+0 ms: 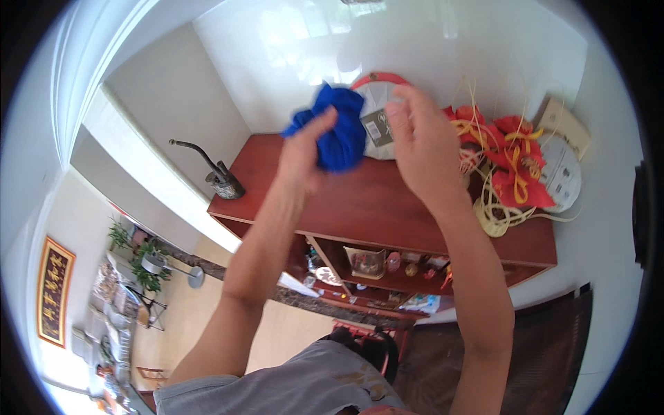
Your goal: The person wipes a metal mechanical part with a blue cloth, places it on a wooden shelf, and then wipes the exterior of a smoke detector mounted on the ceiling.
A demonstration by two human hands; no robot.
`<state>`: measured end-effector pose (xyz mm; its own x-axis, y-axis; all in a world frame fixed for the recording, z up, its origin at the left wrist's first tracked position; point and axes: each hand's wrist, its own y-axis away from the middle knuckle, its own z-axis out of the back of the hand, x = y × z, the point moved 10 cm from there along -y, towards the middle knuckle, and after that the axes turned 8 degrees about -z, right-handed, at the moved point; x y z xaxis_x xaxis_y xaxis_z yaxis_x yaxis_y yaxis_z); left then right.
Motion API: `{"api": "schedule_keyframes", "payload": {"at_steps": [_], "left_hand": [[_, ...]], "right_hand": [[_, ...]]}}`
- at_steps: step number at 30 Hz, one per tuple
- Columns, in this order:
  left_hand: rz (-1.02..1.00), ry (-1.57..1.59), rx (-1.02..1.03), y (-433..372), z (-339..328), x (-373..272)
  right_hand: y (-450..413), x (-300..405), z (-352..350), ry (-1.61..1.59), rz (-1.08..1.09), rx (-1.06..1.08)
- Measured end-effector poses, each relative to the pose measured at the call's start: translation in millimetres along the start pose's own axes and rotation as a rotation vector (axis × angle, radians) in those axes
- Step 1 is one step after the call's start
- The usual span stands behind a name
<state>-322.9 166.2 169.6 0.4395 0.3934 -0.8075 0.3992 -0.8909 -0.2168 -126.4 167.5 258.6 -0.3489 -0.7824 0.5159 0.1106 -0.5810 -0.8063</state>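
Note:
My left hand (306,148) is closed around a bunched blue cloth (340,129), its thumb lying over the front. To the right, my right hand (423,142) is raised with bent fingers, thumb and fingertips a little apart, and nothing shows between them. Behind the hands, a round white object with a red rim (381,101) and a dark label leans against the wall. Both hands are above the reddish-brown wooden cabinet top (358,202).
A dark metal pipe with a curved stem (225,181) stands at the cabinet's left end. Red and yellow ribboned decorations (519,161), a pale woven basket (493,215) and a round white box (560,171) crowd the right end. Small ornaments fill the shelves (394,264) below.

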Motion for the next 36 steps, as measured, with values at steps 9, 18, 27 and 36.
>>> {"api": "schedule_keyframes", "payload": {"at_steps": [9, 18, 27, 36], "left_hand": [[-0.696, -0.143, 0.075, -162, -32, -170], [-0.709, -0.506, 0.322, -203, -62, -194], [-0.871, -1.090, 0.415, -166, -99, -219], [-0.994, -1.285, 0.509, -146, -107, -225]], "right_hand": [[-94, 83, 54, 0.149, 0.308, -0.354], [-130, 58, 42, 0.312, 0.240, -0.159], [-138, 64, 49, 0.197, 0.176, -0.143], [-140, 69, 55, 0.225, 0.247, -0.249]]}}
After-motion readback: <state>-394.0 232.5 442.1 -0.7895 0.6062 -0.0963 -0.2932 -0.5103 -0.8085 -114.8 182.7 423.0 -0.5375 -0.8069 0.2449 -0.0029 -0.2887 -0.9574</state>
